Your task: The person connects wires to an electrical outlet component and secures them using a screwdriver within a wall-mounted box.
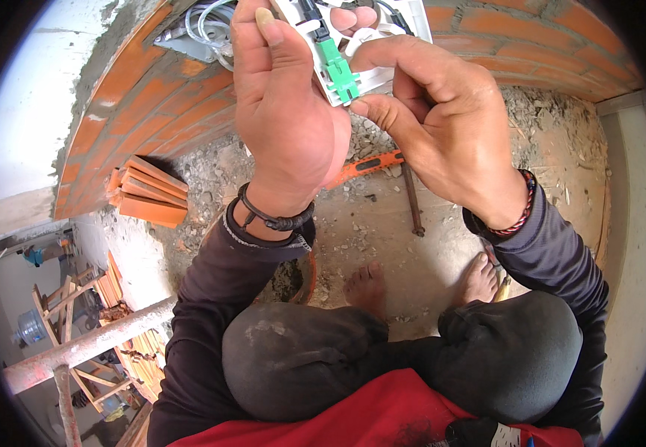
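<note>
High in the head view, my left hand (285, 127) grips a white plastic box or plate (416, 22), its fingers wrapped round the left side. A green connector piece (338, 71) sits on it, joined to a black plug (312, 18). My right hand (449, 134) is closed at the plate's right side, with the bent index finger beside the green piece and the thumb tip at its lower end. Thin clear cables (215, 30) run out of a grey box (185, 41) in the brick wall behind my left hand.
A brick wall (524, 41) curves round in front. On the dusty floor (360, 238) lie rubble, an orange-handled tool (364, 165), a rusty bar (412, 201), stacked bricks (148, 190) and a bucket (300, 272) between my feet and left arm. A metal pole (92, 343) crosses at lower left.
</note>
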### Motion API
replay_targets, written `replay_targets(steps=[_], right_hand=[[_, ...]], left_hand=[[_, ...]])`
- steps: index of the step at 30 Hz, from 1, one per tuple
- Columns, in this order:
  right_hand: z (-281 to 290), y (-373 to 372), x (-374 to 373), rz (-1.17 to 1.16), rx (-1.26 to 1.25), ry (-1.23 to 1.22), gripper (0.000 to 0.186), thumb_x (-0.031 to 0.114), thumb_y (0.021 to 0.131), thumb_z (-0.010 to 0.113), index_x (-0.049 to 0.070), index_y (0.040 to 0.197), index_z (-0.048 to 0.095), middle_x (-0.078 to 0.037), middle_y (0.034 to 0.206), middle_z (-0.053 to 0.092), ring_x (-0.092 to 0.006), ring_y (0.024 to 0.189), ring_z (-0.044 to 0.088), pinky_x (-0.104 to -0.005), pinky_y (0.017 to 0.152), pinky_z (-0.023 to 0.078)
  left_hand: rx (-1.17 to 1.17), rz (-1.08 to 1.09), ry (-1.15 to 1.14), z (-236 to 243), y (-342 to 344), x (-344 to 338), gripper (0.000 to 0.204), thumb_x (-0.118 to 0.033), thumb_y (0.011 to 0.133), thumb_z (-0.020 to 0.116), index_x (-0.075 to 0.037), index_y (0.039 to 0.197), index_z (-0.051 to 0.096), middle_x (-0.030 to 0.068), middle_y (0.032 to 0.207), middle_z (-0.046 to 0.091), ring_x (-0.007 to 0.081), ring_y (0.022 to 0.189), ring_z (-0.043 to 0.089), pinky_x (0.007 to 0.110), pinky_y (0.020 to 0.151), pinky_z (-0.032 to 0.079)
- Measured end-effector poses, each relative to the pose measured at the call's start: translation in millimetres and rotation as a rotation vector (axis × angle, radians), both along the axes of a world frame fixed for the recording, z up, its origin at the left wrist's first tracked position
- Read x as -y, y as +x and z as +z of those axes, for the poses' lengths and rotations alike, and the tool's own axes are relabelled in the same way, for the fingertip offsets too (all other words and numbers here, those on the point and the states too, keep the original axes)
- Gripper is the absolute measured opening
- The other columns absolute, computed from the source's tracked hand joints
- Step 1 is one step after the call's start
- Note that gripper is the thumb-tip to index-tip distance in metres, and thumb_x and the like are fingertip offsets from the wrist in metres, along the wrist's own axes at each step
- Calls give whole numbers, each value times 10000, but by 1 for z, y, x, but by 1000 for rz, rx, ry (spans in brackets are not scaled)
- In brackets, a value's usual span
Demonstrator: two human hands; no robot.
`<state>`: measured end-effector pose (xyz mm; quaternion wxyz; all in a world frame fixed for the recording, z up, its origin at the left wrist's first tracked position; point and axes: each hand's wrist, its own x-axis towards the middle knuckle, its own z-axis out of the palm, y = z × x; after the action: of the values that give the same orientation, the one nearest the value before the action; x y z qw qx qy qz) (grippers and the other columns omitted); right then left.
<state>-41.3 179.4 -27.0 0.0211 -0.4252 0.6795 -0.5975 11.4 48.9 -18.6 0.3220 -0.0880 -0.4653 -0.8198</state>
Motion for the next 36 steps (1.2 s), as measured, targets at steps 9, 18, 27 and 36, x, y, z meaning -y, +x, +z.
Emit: replay_targets(steps=[9, 18, 27, 36], right_hand=[[4, 4, 1, -104, 72, 50, 208, 124, 834, 827, 68, 1017, 746, 92, 604, 356, -21, 561, 325, -228, 512, 259], [7, -2, -6, -133, 3, 81, 143, 136, 858, 829, 45, 950, 771, 91, 611, 405, -17, 572, 355, -220, 517, 286], [4, -7, -10, -51, 59, 67, 163, 65, 879, 800, 30, 1034, 764, 81, 685, 451, -19, 619, 398, -202, 543, 309], [0, -8, -5, -57, -195, -35, 361, 182, 767, 905, 100, 1089, 763, 42, 706, 427, -72, 613, 377, -257, 537, 312]], left_hand=[[-136, 70, -277, -27, -4, 13, 453, -261, 1120, 436, -60, 1507, 312, 173, 1231, 606, 234, 1121, 626, 392, 959, 548], [-152, 11, -272, -24, -5, 10, 444, -234, 1114, 452, -51, 1502, 336, 165, 1238, 612, 228, 1144, 621, 384, 980, 539], [33, 78, -131, -1, 1, -4, 489, -222, 1119, 433, -8, 1533, 285, 200, 1340, 570, 269, 1193, 612, 412, 1018, 532], [1, -151, -66, 2, 6, 16, 507, -238, 1122, 412, 27, 1524, 253, 203, 1331, 571, 271, 1206, 616, 426, 1009, 550]])
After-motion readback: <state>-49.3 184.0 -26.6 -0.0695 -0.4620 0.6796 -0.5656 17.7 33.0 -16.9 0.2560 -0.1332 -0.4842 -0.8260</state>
